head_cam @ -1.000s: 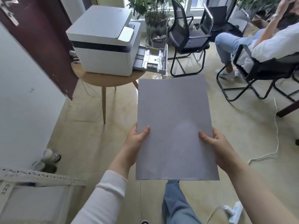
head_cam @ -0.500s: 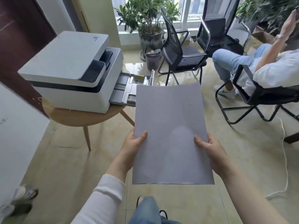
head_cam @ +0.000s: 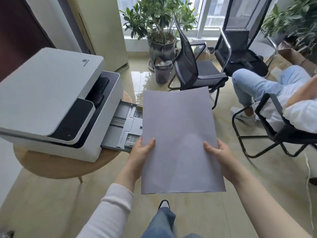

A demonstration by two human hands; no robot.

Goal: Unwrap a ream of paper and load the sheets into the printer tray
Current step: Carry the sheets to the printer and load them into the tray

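I hold a flat stack of white paper sheets [head_cam: 178,134] in front of me, long side pointing away. My left hand [head_cam: 140,157] grips its left edge and my right hand [head_cam: 217,153] grips its right edge, thumbs on top. A white printer [head_cam: 51,100] stands on a round wooden table [head_cam: 56,167] at the left. Its grey paper tray [head_cam: 123,124] is pulled out toward the right. The paper's left edge overlaps the tray's outer end in the view; the sheets are above it, not in it.
A black mesh chair [head_cam: 193,71] stands beyond the paper, with a small bin [head_cam: 163,71] and a potted plant [head_cam: 159,28] behind. A seated person [head_cam: 274,93] occupies another chair at the right. A white cable [head_cam: 308,177] lies on the floor.
I have walked closer to the printer. It and its tray now sit larger at the left, right beside the paper. Both hands keep the same grip on the sheets.
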